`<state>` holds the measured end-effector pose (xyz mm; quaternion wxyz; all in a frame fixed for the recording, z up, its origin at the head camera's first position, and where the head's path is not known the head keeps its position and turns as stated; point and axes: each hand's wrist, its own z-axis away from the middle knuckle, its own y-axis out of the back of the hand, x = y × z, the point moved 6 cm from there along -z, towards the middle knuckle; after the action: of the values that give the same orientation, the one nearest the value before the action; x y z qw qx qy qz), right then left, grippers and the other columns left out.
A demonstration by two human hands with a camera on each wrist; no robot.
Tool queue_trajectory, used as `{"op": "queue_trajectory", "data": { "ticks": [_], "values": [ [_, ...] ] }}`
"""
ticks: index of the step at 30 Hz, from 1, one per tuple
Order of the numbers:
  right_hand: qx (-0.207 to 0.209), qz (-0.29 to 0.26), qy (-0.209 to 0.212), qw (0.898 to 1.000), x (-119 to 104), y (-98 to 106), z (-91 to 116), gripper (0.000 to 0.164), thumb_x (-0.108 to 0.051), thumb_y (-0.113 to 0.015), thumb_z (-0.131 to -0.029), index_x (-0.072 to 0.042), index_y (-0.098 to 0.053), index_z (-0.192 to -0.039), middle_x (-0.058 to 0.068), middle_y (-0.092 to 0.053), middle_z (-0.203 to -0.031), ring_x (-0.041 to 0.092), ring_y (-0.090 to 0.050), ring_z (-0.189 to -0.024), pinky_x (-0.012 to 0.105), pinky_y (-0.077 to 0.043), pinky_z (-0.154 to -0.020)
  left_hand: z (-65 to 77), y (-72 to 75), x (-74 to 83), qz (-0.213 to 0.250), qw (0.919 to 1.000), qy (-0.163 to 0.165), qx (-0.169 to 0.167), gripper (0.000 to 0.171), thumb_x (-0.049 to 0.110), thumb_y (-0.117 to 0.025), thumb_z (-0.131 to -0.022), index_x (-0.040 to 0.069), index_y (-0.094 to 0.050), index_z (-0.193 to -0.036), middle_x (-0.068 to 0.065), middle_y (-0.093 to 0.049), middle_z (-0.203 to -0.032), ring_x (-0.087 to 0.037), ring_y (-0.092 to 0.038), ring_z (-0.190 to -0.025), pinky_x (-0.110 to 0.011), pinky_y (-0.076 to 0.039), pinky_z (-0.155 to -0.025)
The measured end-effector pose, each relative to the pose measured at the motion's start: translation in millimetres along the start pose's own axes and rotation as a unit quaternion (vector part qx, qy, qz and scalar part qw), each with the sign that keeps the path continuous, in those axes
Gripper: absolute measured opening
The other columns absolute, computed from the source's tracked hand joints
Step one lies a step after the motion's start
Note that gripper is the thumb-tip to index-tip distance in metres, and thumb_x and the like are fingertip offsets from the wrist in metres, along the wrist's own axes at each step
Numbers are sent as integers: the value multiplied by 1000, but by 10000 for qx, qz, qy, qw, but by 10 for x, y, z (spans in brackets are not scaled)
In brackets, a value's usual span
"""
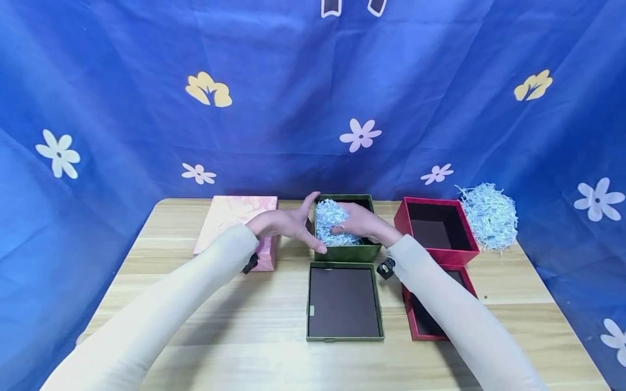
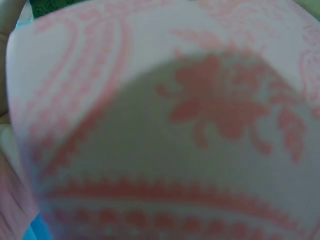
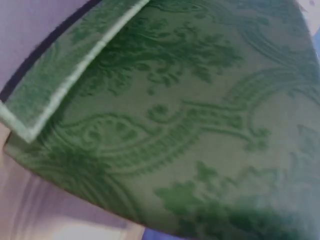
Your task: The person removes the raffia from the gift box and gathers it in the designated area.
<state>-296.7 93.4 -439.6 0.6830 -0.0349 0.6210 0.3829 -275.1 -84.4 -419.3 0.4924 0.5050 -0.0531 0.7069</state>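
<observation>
Inside the left part of the green box [image 1: 344, 253] lies a clump of light blue shredded paper [image 1: 326, 217]. My right hand [image 1: 359, 221] reaches over the box and grips the shreds between thumb and fingers, the fingertips partly hidden in them. Against the box's left side is my left hand [image 1: 292, 224], thumb and fingers spread wide, with the thumb by the front corner. The green lid [image 1: 345, 301] lies in front, dark inside facing up. In the right wrist view the box's embossed green wall [image 3: 200, 115] fills most of the picture.
A closed pink patterned box [image 1: 239, 209] stands under my left forearm, its top [image 2: 165, 125] close up in the left wrist view. At right are an open red box [image 1: 452, 256], its red lid [image 1: 413, 320] and a blue shredded paper pile [image 1: 490, 217]. A blue curtain hangs behind.
</observation>
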Motion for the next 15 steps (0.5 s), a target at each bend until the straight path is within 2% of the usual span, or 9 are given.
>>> {"op": "queue_trajectory", "data": {
  "ticks": [3, 6, 9, 15],
  "values": [
    [163, -150, 23, 9998, -31, 85, 67, 59, 1, -79, -96, -3, -60, -151, 12, -71, -121, 23, -66, -101, 35, -56, -88, -24, -14, 6, 24, 10000, -44, 3, 151, 37, -99, -84, 34, 26, -170, -28, -6, -178, -40, -15, -163, -56, -21, -129],
    [293, -336, 124, 9989, -81, 164, 128, 55, 2, -79, -96, -1, -61, -148, 13, -70, -118, 23, -65, -98, 34, -56, -88, -48, -18, -2, 74, 10000, -59, 25, 153, 37, -100, -83, 34, 26, -170, -28, -4, -178, -40, -13, -163, -55, -19, -129],
    [491, -422, 233, 9976, -99, 250, 175, 55, 2, -79, -95, 2, -62, -147, 15, -69, -127, 23, -62, -105, 35, -54, -93, -64, -16, -10, 132, 9999, -51, 54, 155, 36, -101, -81, 35, 26, -170, -28, -5, -178, -40, -12, -163, -56, -18, -130],
    [854, -609, 216, 9942, -116, 380, 255, 65, 4, -79, -95, 3, -55, -156, 20, -62, -148, 29, -58, -124, 43, -50, -106, -56, -10, -19, 155, 9998, -68, 65, 156, 36, -101, -80, 34, 26, -170, -30, -8, -177, -41, -12, -163, -55, -16, -130]
  ]
}}
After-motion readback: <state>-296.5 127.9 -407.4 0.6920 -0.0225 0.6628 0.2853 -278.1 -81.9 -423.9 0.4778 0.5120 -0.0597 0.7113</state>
